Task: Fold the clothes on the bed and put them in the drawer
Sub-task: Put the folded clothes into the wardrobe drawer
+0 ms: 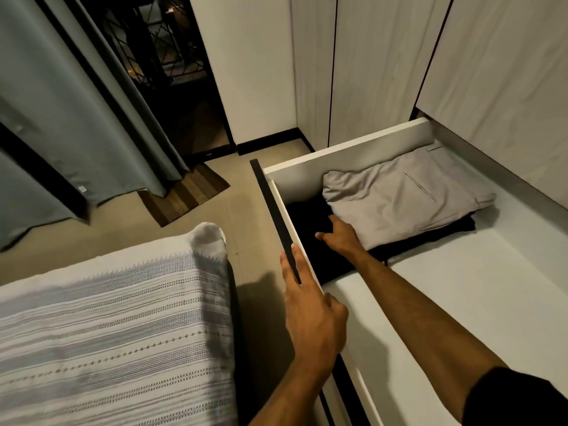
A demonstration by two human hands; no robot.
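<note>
A tall white wardrobe with wood-grain doors fills the far right, and grey-blue curtains hang on the left. The bed, covered in a white and grey striped woven sheet, lies at lower left. Beside it a wide white drawer with a black front edge stands pulled open. Inside it, at its far left end, a folded light grey pair of trousers lies on top of a folded black garment. A brown striped floor mat lies near the curtains. The two hands are apart: the left hand rests on the drawer's black front edge with fingers straight, and the right hand presses on the black garment, touching the grey trousers' edge, fingers loosely bent.
</note>
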